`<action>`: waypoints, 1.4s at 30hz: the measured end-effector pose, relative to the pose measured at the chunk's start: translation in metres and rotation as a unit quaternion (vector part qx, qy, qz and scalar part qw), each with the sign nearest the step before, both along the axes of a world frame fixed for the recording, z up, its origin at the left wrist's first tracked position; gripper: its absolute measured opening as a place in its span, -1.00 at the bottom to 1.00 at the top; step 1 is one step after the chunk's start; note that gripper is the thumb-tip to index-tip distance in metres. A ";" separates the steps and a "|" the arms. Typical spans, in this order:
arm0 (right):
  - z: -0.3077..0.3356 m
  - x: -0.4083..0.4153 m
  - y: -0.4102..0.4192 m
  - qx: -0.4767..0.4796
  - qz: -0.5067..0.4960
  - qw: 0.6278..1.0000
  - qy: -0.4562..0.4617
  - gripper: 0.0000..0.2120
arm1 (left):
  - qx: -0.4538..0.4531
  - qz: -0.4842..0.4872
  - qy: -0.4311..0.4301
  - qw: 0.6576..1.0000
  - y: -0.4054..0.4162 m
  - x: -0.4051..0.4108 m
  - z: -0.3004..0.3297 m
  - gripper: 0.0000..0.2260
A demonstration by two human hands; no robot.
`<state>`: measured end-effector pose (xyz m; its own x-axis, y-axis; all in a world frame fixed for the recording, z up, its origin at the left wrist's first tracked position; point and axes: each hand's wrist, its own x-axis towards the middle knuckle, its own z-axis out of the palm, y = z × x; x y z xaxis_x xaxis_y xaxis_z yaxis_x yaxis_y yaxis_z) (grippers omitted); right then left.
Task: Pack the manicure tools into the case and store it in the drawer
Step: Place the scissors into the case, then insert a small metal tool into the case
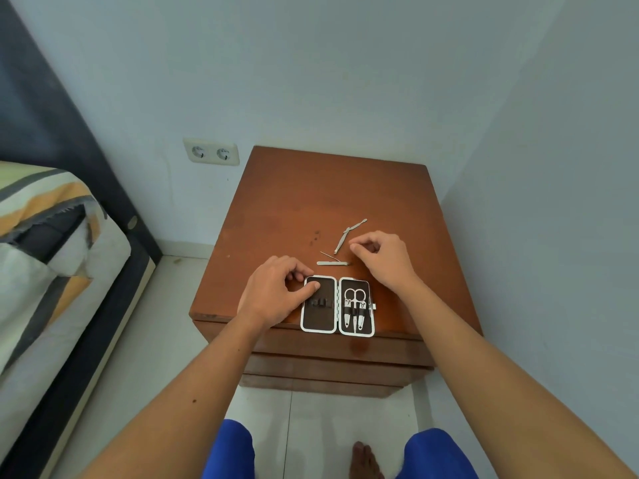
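An open brown manicure case (337,305) with a white rim lies flat near the front edge of the wooden nightstand (311,202). Its right half holds scissors and two clippers (355,307) under elastic loops; the left half's loops are bare. My left hand (276,292) rests on the case's left half, thumb on the lining. Three loose metal tools lie behind the case: a flat file (332,263), a thin pick (329,256) and a tweezer-like tool (349,235). My right hand (382,257) hovers by the file's right end with fingertips pinched, holding nothing I can see.
The nightstand stands in a corner, with walls behind and to the right. Closed drawer fronts (339,361) show below its top. A bed (52,254) with a striped cover fills the left. A double wall socket (211,153) sits behind. My bare foot (366,461) stands on the tiled floor.
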<state>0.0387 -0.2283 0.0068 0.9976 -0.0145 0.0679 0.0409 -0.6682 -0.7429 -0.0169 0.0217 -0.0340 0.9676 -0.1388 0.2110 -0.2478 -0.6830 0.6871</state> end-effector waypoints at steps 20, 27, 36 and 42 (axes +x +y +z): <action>0.012 0.018 0.022 -0.024 -0.079 0.988 0.127 -0.77 | -0.003 -0.002 -0.008 1.000 0.000 0.000 0.002 -0.86; 0.020 -0.006 0.009 0.241 -0.002 0.963 0.122 -0.77 | -0.004 -0.001 -0.011 1.000 0.000 -0.001 0.003 -0.86; 0.014 -0.025 0.007 0.261 0.093 0.956 0.097 -0.55 | 0.002 0.000 -0.011 1.000 0.000 0.000 0.003 -0.86; 0.011 -0.030 0.012 0.269 0.100 0.954 0.091 -0.54 | 0.003 0.001 -0.012 1.000 -0.001 0.001 0.001 -0.85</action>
<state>0.0087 -0.2160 0.0175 0.9786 0.1938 -0.0694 -0.0341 -0.1802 -0.9830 -0.0158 0.0208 -0.0331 0.9625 -0.1373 0.2339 -0.2626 -0.6876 0.6769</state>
